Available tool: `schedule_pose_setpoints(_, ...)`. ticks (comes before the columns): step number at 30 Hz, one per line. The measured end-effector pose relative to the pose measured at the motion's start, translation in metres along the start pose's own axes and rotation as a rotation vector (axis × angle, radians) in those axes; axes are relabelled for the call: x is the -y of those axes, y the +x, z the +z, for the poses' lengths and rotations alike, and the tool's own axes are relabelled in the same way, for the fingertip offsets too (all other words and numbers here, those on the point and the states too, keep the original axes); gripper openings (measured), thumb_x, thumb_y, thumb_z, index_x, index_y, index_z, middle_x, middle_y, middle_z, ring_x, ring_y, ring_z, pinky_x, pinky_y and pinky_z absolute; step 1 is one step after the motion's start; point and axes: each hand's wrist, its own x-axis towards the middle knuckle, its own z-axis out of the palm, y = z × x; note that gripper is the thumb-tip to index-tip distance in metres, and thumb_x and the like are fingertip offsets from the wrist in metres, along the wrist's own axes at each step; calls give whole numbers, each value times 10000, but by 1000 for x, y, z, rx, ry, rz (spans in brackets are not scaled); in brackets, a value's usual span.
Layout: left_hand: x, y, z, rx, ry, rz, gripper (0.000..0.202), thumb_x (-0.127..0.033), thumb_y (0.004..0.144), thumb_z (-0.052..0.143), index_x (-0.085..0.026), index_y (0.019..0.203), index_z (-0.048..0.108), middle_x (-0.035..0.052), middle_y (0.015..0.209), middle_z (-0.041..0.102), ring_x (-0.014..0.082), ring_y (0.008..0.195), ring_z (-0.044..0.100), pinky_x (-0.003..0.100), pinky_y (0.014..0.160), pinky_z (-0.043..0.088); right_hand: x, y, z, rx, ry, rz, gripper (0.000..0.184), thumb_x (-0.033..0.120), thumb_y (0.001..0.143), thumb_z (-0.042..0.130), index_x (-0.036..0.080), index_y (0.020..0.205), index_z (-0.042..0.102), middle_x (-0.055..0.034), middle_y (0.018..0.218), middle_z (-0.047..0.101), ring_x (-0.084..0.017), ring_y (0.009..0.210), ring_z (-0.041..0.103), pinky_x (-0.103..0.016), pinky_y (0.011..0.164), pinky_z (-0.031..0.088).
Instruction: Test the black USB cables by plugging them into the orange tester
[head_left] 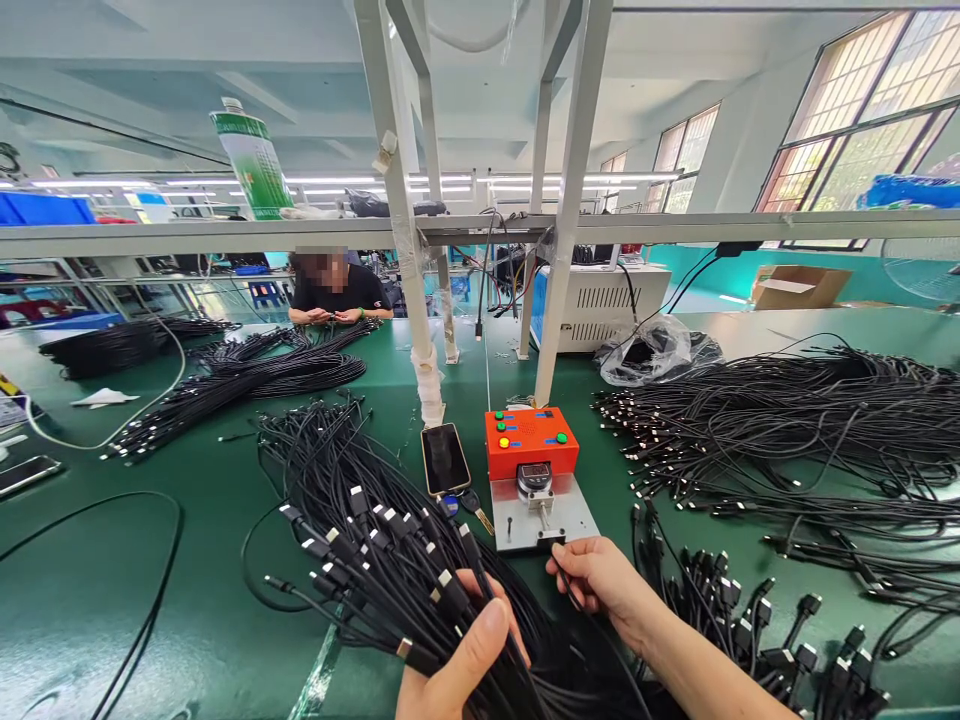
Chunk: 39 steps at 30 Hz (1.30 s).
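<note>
My left hand [461, 660] is wrapped round a thick bundle of black cables [382, 555] whose connector ends fan out to the upper left. My right hand [600, 580] pinches a single black cable end and holds it at the front slot of an orange test box [531, 442] with coloured buttons. That box sits on a grey metal base [577, 515] with a round dial gauge [534, 477].
A phone [445, 458] and keys [472, 505] lie left of the tester. Heaps of black cables [810, 420] cover the green table [112, 590] at right and far left. White frame posts [559, 240] rise behind the tester. A person sits at the far side [337, 290].
</note>
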Motion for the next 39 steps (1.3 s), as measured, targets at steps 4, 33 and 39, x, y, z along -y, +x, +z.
schedule_pose_setpoints(4, -1, -1, 1, 4, 17, 1, 97, -238, 707, 652, -180, 776, 619, 7, 555, 671, 192, 487, 635, 294, 482, 511, 1, 0, -1, 17, -1, -1, 273, 300, 820, 481, 77, 682, 558, -11, 492, 534, -17, 289, 389, -133, 307, 163)
schedule_pose_setpoints(33, -3, 1, 3, 13, -33, -18, 151, -291, 754, 593, -166, 673, 619, 7, 506, 631, 165, 454, 594, 283, 457, 465, -6, -27, -23, 258, 540, -43, 162, 229, 733, 639, 91, 814, 617, 11, 608, 515, 12, 415, 374, -108, 380, 247)
schedule_pose_setpoints(39, -2, 4, 5, 11, -33, -7, 153, -315, 724, 628, -168, 683, 613, 8, 518, 640, 167, 447, 598, 278, 444, 462, 21, -31, -36, 143, 611, -134, 217, 261, 800, 551, 111, 944, 612, -80, 837, 606, -4, 415, 348, -119, 326, 233)
